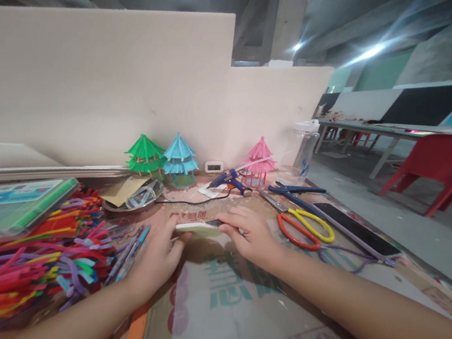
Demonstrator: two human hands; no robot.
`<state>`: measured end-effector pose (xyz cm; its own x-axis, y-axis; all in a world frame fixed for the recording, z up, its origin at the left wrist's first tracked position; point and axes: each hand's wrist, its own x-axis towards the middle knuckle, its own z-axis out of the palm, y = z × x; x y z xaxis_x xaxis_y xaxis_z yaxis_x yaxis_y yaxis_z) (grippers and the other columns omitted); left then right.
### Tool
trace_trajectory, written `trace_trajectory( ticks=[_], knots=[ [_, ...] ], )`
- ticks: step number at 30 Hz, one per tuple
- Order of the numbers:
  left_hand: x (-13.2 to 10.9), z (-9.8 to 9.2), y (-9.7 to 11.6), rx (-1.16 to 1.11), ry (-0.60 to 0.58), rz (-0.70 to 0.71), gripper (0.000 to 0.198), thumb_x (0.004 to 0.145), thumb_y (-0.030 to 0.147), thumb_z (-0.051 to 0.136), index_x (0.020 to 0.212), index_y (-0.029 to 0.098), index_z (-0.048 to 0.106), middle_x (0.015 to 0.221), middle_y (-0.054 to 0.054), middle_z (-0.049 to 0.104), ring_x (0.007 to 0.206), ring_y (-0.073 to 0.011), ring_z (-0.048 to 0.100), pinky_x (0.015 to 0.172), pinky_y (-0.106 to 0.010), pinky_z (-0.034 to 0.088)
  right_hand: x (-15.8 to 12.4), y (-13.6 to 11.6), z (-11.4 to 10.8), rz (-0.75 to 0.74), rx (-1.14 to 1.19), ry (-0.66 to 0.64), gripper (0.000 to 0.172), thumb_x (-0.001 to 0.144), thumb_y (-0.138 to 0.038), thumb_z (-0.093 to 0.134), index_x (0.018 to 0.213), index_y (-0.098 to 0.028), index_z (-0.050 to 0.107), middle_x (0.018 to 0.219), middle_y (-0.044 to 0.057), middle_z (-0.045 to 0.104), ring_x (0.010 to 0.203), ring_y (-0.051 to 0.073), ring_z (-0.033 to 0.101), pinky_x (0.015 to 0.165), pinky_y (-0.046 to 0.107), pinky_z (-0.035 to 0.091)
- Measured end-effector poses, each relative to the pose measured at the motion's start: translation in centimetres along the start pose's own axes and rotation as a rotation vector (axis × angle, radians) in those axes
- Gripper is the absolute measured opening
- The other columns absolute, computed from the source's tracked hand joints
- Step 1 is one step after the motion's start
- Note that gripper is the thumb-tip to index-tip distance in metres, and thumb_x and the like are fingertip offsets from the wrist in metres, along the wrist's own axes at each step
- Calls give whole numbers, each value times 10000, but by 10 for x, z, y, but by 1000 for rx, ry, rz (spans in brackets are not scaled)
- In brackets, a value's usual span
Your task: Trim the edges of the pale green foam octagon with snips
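Note:
My left hand (pixel 162 255) grips the left end of a thin, pale flat piece (pixel 199 228), seen nearly edge-on, its thumb below and fingers behind. My right hand (pixel 249 236) is closed at the piece's right end, and a small dark, flat thing (pixel 215 222) shows at its fingertips; its kind is unclear. Both hands are just above printed cardboard (pixel 242 313). Beyond them lies a blue glue gun (pixel 227 179). Scissors with red and yellow handles (pixel 304 228) rest to the right. Several pens (pixel 129 251) lie left of my left hand.
Colourful pipe cleaners (pixel 18 276) and a plastic case (pixel 13 210) fill the left. A metal dish (pixel 136 200) stands behind. Green (pixel 145 155), blue (pixel 180 159) and pink (pixel 258 159) pavilion models line the board. At right are pliers (pixel 297 191), a phone (pixel 354 227) and a bottle (pixel 299 150).

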<state>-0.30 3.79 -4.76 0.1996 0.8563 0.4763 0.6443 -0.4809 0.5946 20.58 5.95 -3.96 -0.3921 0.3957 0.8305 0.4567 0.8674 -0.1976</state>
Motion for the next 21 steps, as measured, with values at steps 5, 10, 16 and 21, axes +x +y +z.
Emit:
trace_trajectory(
  ticks=[5, 10, 16, 21],
  knots=[
    [0, 0, -2, -10, -4, -11, 153, 859, 299, 427, 937, 202, 516, 911, -36, 616, 883, -203, 577, 769, -310, 447, -1, 2, 2, 32, 1, 28, 282, 917, -328, 442, 926, -169, 674, 730, 63, 663, 695, 174, 584, 631, 291, 465],
    [1, 0, -1, -18, 4, -5, 147, 859, 273, 427, 958, 201, 509, 906, -36, 611, 925, -202, 571, 777, -301, 446, -2, 2, 2, 57, 18, 16, 276, 912, -329, 444, 945, -172, 669, 765, 70, 677, 719, 182, 599, 650, 300, 476],
    [-1, -1, 0, 20, -14, -2, 154, 864, 277, 412, 952, 195, 509, 915, -33, 601, 915, -197, 566, 792, -306, 444, -3, 0, 3, 25, 36, 5, 287, 916, -327, 442, 943, -150, 666, 778, 79, 677, 719, 177, 592, 653, 295, 470],
    [-2, -1, -2, 68, -13, 33, 147, 858, 259, 416, 929, 189, 524, 900, -40, 607, 885, -199, 566, 781, -314, 448, -3, 0, 3, 18, 19, -7, 293, 918, -336, 437, 949, -151, 662, 726, 67, 648, 682, 173, 567, 622, 284, 452]
  ],
)
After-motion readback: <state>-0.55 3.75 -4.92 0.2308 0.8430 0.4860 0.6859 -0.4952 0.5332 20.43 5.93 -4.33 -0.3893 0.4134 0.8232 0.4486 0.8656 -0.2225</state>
